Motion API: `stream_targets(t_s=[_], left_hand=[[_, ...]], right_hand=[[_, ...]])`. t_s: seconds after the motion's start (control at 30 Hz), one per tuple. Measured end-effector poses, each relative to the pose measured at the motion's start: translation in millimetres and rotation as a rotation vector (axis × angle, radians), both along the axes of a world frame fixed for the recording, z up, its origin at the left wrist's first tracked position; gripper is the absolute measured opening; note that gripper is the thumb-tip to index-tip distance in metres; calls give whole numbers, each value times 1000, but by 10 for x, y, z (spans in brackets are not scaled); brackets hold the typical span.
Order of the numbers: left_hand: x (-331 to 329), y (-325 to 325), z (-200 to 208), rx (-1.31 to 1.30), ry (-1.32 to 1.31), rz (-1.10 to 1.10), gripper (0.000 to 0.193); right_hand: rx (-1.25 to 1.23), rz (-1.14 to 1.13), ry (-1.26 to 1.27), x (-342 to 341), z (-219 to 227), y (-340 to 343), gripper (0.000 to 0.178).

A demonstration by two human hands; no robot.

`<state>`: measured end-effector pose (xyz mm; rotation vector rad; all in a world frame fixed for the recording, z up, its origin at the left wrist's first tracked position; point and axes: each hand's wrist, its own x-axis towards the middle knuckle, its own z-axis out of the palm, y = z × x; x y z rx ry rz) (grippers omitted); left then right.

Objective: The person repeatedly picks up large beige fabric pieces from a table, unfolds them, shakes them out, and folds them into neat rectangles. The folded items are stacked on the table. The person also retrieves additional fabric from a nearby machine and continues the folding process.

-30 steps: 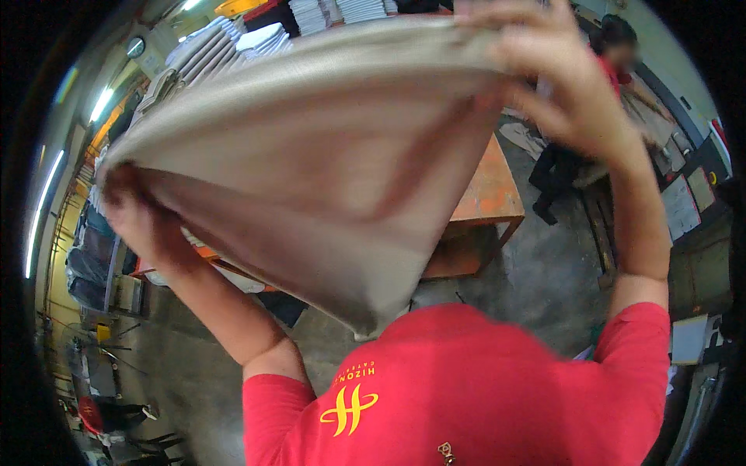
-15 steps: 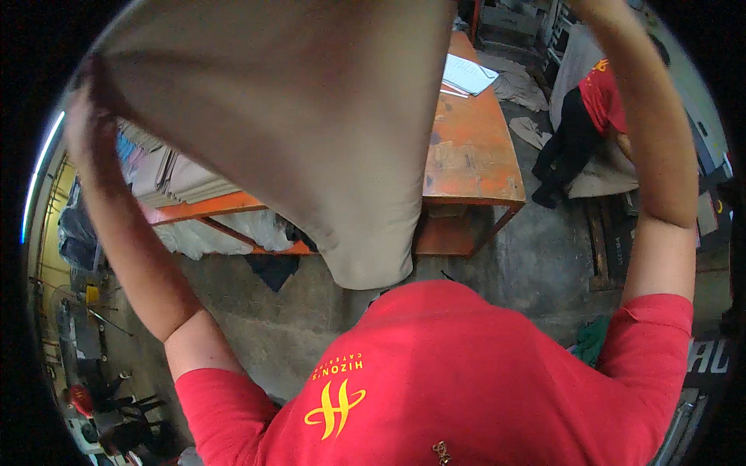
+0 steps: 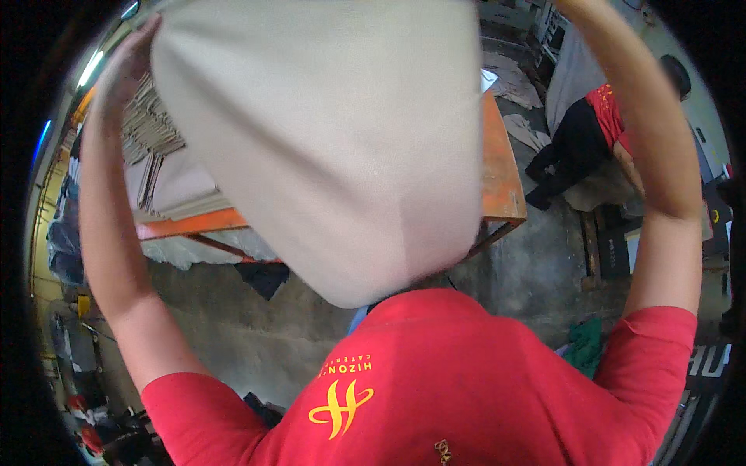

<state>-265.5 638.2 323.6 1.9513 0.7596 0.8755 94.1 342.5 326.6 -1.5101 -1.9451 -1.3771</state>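
Note:
A large beige cloth hangs spread out in front of me, its lower end falling close to my chest. My left hand is raised at the upper left and closed on the cloth's edge, with creases fanning out from that grip. On the other side my right forearm reaches up past the top of the picture, so the right hand itself is out of sight. Behind the cloth stands an orange table, mostly covered from view by it.
Stacks of folded cloths lie at the left, above plastic-wrapped bundles. A person in a red shirt bends over at the right, near cloths on the floor. A green cloth lies at the lower right.
The cloth has spread wider and swung toward me and to the right, covering more of the table and the papers. My left hand has gone higher and slightly inward.

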Motion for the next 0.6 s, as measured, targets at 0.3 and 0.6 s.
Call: stream_targets(t_s=[0.3,0.6], left_hand=[[1141,1577,-563,-121,-136,-77,48],[2337,3153,-113,9,-230,-109,47]], right_hand=[[-30,9,-63,728,-261,1071,13],[111,-120,-114,1574,1,2364,11]])
